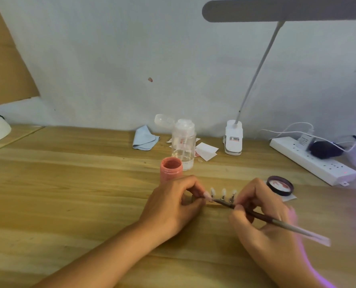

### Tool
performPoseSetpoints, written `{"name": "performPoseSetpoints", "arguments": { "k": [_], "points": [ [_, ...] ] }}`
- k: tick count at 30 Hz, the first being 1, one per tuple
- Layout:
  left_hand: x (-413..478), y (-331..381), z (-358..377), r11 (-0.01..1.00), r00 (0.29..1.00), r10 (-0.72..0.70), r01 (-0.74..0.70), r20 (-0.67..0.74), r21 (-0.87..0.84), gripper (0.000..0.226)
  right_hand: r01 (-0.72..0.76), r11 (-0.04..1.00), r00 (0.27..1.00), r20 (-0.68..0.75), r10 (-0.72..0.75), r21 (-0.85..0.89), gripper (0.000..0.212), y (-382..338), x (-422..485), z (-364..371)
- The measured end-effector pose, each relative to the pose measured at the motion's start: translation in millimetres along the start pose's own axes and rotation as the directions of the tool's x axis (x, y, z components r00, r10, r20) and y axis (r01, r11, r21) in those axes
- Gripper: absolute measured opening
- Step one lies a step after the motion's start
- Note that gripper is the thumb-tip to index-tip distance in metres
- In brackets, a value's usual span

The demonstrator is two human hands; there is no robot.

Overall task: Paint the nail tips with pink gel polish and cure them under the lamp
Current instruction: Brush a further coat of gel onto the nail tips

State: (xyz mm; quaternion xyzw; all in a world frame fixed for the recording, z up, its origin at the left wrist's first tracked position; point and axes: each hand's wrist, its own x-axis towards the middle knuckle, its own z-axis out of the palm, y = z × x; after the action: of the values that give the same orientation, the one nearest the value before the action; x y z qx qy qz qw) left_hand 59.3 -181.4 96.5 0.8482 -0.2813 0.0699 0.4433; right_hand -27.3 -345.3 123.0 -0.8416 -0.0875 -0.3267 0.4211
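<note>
Left hand pinches a nail tip, right hand grips the brush, bristles hidden.

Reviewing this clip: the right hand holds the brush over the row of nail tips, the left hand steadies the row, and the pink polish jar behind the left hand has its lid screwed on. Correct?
Not quite. In the head view the pink polish jar is open; its lid lies on the table beyond the right hand. The rest holds: that hand holds the brush over the nail tips, and the left hand steadies the row.
</note>
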Motion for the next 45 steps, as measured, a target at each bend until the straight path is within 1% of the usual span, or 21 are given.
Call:
{"name": "performPoseSetpoints", "arguments": {
  "k": [2,4,6,9,11,13,15,17,19,22,24,26,28,31,33,35,37,40,42,45],
  "points": [
    [0.7,-0.3,0.2,1.000,1.000,-0.008,0.008,0.001,-0.004,0.012,0.036,0.999,0.999,0.011,-0.036,-0.013,0.006,-1.0,0.2,2.4],
    [1.1,-0.6,0.1,1.000,1.000,-0.004,0.004,0.004,-0.007,0.011,0.074,0.996,0.997,0.042,-0.071,-0.055,0.007,-0.2,0.0,4.4],
    [1.1,-0.7,0.2,1.000,1.000,-0.005,0.005,0.013,-0.012,0.012,0.050,0.996,0.998,0.037,-0.047,-0.073,0.012,1.4,-0.2,2.4],
    [1.0,-1.9,0.7,0.999,1.000,-0.019,0.020,0.017,-0.041,0.014,0.001,1.000,1.000,-0.026,-0.001,-0.017,0.010,3.1,0.6,0.0],
    [1.4,-2.5,1.3,0.999,1.000,-0.022,0.022,0.016,-0.037,0.013,0.020,1.000,1.000,-0.013,-0.020,-0.014,0.005,3.2,0.9,2.5],
    [1.6,-3.4,0.8,0.999,1.000,-0.017,0.017,0.014,-0.036,0.012,0.049,0.998,0.999,0.024,-0.048,-0.045,0.005,3.6,0.4,4.8],
    [1.7,-3.8,0.4,0.999,1.000,-0.003,0.004,0.021,-0.042,0.017,0.029,0.998,0.999,0.024,-0.027,-0.063,0.009,5.1,-0.3,2.7],
    [1.6,-3.7,0.4,0.999,1.000,0.000,0.001,0.028,-0.040,0.018,0.000,0.999,1.000,-0.007,0.000,-0.042,0.013,5.6,-0.4,-0.1],
    [2.2,-4.3,0.8,0.999,1.000,-0.008,0.009,0.018,-0.037,0.019,0.031,0.999,0.999,-0.021,-0.032,-0.032,0.009,3.6,1.0,1.2],
    [3.5,-5.4,1.5,0.999,1.000,-0.015,0.016,0.014,-0.039,0.015,0.102,0.992,0.995,0.023,-0.101,-0.070,0.006,2.5,0.7,6.0],
    [3.8,-5.3,1.3,0.999,1.000,-0.007,0.009,0.023,-0.048,0.015,0.072,0.995,0.997,0.027,-0.070,-0.072,0.007,4.0,0.0,3.9],
    [3.3,-5.0,1.1,0.999,1.000,0.001,0.001,0.029,-0.050,0.017,0.023,0.999,1.000,0.003,-0.023,-0.028,0.010,3.7,-0.7,0.6],
    [2.9,-5.5,1.4,0.999,1.000,0.003,-0.002,0.021,-0.049,0.015,0.034,0.999,0.999,-0.004,-0.034,-0.022,0.007,2.6,0.0,1.5],
    [3.0,-7.1,1.5,1.000,1.000,-0.008,0.008,0.004,-0.030,0.009,0.087,0.994,0.996,0.034,-0.084,-0.073,0.007,2.8,0.4,6.0],
    [2.9,-7.0,1.6,1.000,1.000,-0.008,0.009,0.021,-0.029,0.012,0.046,0.997,0.999,0.020,-0.044,-0.061,0.009,4.6,0.2,3.7],
    [2.8,-6.6,1.6,0.999,0.999,-0.016,0.017,0.034,-0.038,0.013,0.010,1.000,1.000,-0.004,-0.010,-0.014,0.011,5.5,0.1,1.5],
    [3.5,-6.8,1.8,0.998,0.999,-0.031,0.032,0.026,-0.050,0.009,0.042,0.999,0.999,0.008,-0.042,-0.022,0.006,4.9,0.6,3.1],
    [3.2,-7.6,2.0,0.998,0.999,-0.031,0.032,0.023,-0.050,0.011,0.103,0.991,0.994,0.047,-0.099,-0.083,0.008,4.4,0.0,6.5],
    [2.0,-7.2,1.7,0.999,0.999,-0.027,0.028,0.033,-0.039,0.015,0.084,0.993,0.996,0.021,-0.083,-0.085,0.006,5.8,-1.0,4.1],
    [2.1,-7.2,1.6,0.999,0.999,-0.034,0.035,0.017,-0.037,0.012,0.085,0.995,0.996,0.015,-0.084,-0.057,0.006,4.9,0.9,3.7]
  ]
}}
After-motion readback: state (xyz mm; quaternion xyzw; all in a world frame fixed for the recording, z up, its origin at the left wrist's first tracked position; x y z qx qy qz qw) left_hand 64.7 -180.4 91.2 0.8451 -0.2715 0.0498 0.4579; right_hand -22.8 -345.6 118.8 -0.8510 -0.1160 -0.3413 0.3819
